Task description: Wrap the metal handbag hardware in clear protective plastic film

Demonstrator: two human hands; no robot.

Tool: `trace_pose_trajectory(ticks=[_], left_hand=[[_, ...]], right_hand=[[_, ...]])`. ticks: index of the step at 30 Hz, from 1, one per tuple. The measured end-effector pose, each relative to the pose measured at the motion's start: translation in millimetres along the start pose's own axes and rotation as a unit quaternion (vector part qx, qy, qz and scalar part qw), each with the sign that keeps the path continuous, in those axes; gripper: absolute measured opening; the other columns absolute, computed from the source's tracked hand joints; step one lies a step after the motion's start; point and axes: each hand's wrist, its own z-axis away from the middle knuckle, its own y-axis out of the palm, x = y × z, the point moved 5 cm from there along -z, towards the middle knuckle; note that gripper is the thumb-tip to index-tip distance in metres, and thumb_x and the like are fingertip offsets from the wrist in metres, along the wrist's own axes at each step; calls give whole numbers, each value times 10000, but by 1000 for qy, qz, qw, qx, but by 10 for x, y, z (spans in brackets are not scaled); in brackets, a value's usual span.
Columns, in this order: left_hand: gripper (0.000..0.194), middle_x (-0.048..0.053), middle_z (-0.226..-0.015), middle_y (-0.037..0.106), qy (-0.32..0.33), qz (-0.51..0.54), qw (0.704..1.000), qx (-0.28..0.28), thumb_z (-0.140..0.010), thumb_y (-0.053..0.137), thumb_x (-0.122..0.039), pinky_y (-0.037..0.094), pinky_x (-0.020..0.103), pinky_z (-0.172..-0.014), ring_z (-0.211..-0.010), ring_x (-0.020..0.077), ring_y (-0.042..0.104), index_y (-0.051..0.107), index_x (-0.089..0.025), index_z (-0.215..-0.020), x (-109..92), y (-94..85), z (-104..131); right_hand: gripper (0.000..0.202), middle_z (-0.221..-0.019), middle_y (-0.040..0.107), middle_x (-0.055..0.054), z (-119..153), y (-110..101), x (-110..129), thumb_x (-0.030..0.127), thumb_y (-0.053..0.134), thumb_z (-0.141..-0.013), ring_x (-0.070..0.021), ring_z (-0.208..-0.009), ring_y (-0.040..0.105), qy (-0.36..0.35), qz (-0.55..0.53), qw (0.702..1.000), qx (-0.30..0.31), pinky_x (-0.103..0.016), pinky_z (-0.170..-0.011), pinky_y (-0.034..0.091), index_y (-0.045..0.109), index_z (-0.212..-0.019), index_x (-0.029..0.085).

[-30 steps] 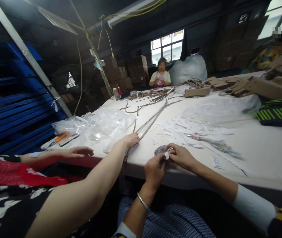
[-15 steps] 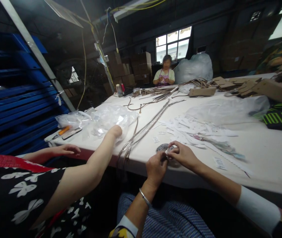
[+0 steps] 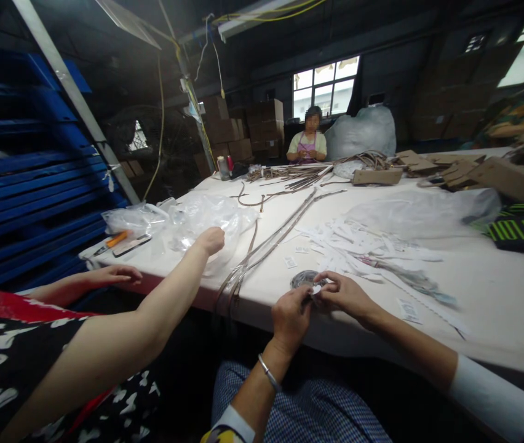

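At the table's front edge, a dark grey coil in what looks like clear plastic wrap (image 3: 303, 278) sits between my hands. My left hand (image 3: 291, 311), with a silver bangle at the wrist, is closed at the coil's near side with the thumb on top. From the right, my right hand (image 3: 347, 294) pinches a small white tag (image 3: 316, 289) against that coil. Fingers cover part of both things. Beyond my right hand lies a loose spread of white paper strips and tags (image 3: 349, 240). Two small printed labels (image 3: 291, 262) rest just behind the coil.
Long brown straps in clear plastic (image 3: 271, 240) hang over the front edge. At left, a co-worker's hand (image 3: 211, 240) is over clear plastic bags (image 3: 183, 221), near an orange-handled cutter (image 3: 117, 239) and a phone (image 3: 131, 245). Brown pieces (image 3: 497, 175) lie far right. Another person (image 3: 308, 138) sits opposite.
The white tag shows more clearly between my fingers. My hands stay at the coil with slight finger movement. The co-worker's arm on the left has drawn back a little.
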Motion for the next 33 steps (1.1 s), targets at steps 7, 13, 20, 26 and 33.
trace_pose_trajectory(ticks=[7, 13, 20, 26, 33], left_hand=[[282, 9, -1091, 721, 13, 18, 1000, 6, -850, 544, -166, 498, 262, -922, -998, 172, 670, 638, -261, -1099, -158, -127, -33], [231, 23, -958, 743, -14, -30, 999, 13, -945, 471, -307, 509, 243, -834, -883, 173, 694, 664, -253, -1060, -169, -97, -60], [274, 40, -1121, 720, 38, -27, 999, -4, -964, 458, -295, 497, 250, -910, -999, 175, 680, 660, -247, -1143, -91, -22, -27], [193, 9, -1029, 749, 29, 22, 999, -35, -925, 546, -257, 523, 232, -849, -937, 155, 700, 690, -251, -1053, -44, -36, -12], [169, -9, -1022, 752, 60, 41, 997, -38, -923, 552, -227, 533, 235, -830, -932, 150, 705, 702, -259, -995, -77, -54, -30]], right_hand=[[336, -655, 668, 30, 30, 19, 6, 291, 660, -679, -169, -638, 659, -6, -17, 1000, -12, -271, -630, 509, 589, -989, 183], [352, -689, 702, 4, 2, 1, -50, 332, 683, -684, -188, -653, 673, 4, -10, 1000, -21, -300, -655, 534, 574, -987, 190], [320, -651, 676, 41, -17, 4, -114, 266, 669, -693, -166, -615, 654, 0, -64, 998, -6, -287, -636, 514, 536, -977, 204], [267, -710, 715, 23, 1, -9, -82, 301, 671, -744, -161, -636, 641, -45, 33, 998, -31, -263, -619, 484, 566, -972, 212], [298, -753, 730, 2, 15, 16, -120, 361, 685, -759, -174, -680, 664, -47, -4, 998, -41, -269, -650, 505, 564, -987, 213]])
